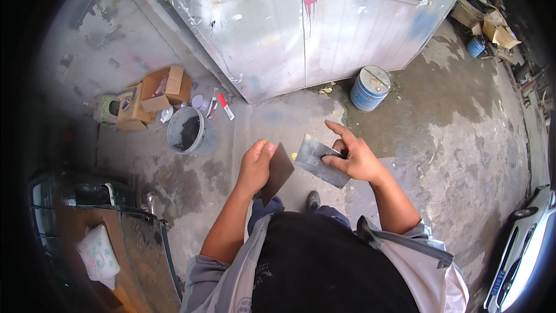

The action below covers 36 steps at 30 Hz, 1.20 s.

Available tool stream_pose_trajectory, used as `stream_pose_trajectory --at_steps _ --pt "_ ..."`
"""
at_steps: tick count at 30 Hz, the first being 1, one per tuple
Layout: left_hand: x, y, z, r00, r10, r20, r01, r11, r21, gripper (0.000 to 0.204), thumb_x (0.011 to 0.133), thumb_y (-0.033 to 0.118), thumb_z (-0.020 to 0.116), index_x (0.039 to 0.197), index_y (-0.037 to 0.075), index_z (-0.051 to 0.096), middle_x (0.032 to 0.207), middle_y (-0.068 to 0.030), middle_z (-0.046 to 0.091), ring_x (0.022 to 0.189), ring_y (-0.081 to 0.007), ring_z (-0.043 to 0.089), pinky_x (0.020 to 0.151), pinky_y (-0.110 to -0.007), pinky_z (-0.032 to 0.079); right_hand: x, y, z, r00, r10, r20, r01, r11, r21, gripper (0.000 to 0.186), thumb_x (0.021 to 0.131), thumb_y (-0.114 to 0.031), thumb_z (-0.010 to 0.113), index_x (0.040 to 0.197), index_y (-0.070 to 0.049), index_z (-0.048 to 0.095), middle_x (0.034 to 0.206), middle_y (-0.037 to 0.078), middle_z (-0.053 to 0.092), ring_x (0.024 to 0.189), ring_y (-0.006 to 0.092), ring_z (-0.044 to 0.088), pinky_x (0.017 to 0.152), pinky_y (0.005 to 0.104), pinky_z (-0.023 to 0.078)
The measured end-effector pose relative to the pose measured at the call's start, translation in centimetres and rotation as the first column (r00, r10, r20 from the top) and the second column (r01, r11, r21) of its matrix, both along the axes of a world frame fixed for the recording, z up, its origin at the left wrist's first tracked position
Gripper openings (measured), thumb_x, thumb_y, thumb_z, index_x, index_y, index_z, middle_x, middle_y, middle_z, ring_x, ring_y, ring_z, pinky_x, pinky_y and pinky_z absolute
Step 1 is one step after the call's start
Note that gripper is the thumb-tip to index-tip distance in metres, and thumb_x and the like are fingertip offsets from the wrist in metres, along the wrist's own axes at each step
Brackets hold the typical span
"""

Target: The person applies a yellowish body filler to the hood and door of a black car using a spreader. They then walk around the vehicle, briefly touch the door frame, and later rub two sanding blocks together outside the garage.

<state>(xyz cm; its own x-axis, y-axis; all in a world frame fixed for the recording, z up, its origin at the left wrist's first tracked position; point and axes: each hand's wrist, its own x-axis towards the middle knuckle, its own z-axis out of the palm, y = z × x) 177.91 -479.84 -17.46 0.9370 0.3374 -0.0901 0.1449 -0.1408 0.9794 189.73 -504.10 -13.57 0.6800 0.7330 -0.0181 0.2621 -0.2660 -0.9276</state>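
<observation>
My left hand (252, 167) grips a thin, dark brown rectangular plate (278, 175) by its upper edge, thumb on the near face. My right hand (360, 160) pinches a thin grey metal scraper blade (315, 159) with a worn, smeared face, its thumb pressed on it and its index finger pointing outward. Both pieces hang in front of my body above the concrete floor, a narrow gap apart. Each is tilted, and neither touches the other.
Ahead stands a paint-stained metal panel (255, 35). A grey bucket (208, 139) and cardboard boxes (178, 87) are to the left; a blue-and-white drum (369, 94) is right of centre. A rusty cart-like body (145, 249) and a white car (524, 249) flank me.
</observation>
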Motion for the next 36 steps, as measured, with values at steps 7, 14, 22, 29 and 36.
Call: stream_pose_trajectory --at_steps 7,14,22,29,36 --pt "0.7 -1.6 2.8 0.953 -0.283 -0.11 0.29 0.955 0.057 0.039 0.088 0.016 0.069 0.122 0.004 0.056 0.1 -0.0012 0.056 0.07 -0.0019 0.051 0.065 -0.022 0.042 -1.4 0.9 0.0 0.984 0.158 0.087 -0.151 0.985 -0.079 0.081 0.077 -0.009 0.077 0.147 -0.009 0.035 0.067 0.007 0.055 0.06 0.0184 0.052 0.061 0.0323 0.045" --pt "-0.5 -0.1 -2.5 0.984 0.096 -0.15 -0.131 0.961 -0.245 0.034 0.095 0.033 0.061 0.112 0.004 0.062 0.094 -0.0025 0.061 0.079 -0.0081 0.055 0.072 -0.025 0.045 -1.3 0.6 -3.6 0.991 -0.011 -0.133 0.033 0.985 0.169 0.074 0.087 0.004 0.064 0.15 -0.004 0.025 0.106 0.007 0.063 0.095 0.0136 0.058 0.085 0.0273 0.046" --pt "-1.9 -3.3 -1.6 0.949 0.312 -0.034 -0.252 0.693 -0.676 0.03 0.095 0.012 0.057 0.123 0.004 0.05 0.118 -0.0075 0.06 0.105 -0.0187 0.059 0.093 -0.036 0.048 -4.3 2.6 -5.0 0.946 -0.072 -0.317 0.216 0.867 0.448 0.072 0.09 0.009 0.054 0.152 -0.01 0.022 0.135 0.012 0.053 0.109 0.0138 0.055 0.087 0.0267 0.047" --pt "-2.0 -5.6 -0.2 0.874 0.45 0.181 -0.314 0.81 -0.496 0.027 0.097 0.003 0.046 0.124 0.002 0.044 0.119 -0.0091 0.055 0.105 -0.0147 0.054 0.095 -0.031 0.042 -6.8 3.6 -5.4 0.978 -0.078 0.194 -0.024 0.88 0.474 0.07 0.089 0.01 0.056 0.15 -0.007 0.026 0.136 0.017 0.056 0.123 0.0223 0.055 0.099 0.0316 0.044" --pt "-2.9 -3.9 0.9 0.844 0.441 0.307 -0.383 0.894 -0.232 0.021 0.098 0.007 0.051 0.118 0.0 0.045 0.115 -0.0078 0.056 0.102 -0.0103 0.051 0.091 -0.026 0.041 -7.9 4.0 -5.1 0.919 -0.064 0.388 -0.085 0.931 0.355 0.073 0.084 0.012 0.057 0.148 -0.007 0.028 0.13 0.016 0.06 0.119 0.031 0.059 0.099 0.0354 0.047"
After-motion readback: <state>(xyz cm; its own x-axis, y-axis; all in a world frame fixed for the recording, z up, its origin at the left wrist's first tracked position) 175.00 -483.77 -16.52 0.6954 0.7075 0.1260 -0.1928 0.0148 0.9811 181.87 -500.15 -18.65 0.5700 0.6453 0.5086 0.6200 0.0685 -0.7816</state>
